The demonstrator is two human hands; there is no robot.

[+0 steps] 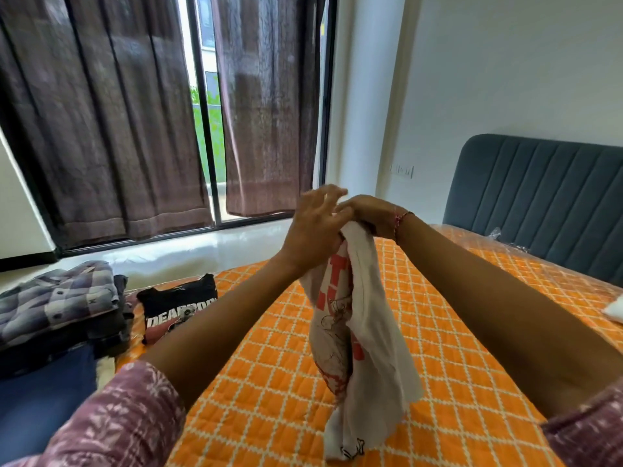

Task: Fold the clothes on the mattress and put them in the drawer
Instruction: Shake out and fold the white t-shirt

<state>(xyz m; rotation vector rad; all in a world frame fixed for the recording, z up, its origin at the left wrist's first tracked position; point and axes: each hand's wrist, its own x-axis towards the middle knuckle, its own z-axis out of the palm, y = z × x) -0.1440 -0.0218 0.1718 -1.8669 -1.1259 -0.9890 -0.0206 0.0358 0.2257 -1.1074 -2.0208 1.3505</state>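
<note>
Patterned sleeves frame the bottom corners, and both forearms reach forward over the orange quilted mattress (455, 332). Between them hangs a white printed T-shirt (354, 332), bunched and dangling, long axis near vertical, its lower end touching or just above the quilt. The right hand (369, 215) grips the shirt's top edge with curled fingers, directly above the cloth. The left hand (315, 230) sits just beside it, fingers spread and loose, palm against the upper fabric but apparently not gripping. Judging by this, the left hand is nearest the free edge to spread the shirt. Far left lies a stack of folded clothes (60, 308) and a black T-shirt (178, 306).
</note>
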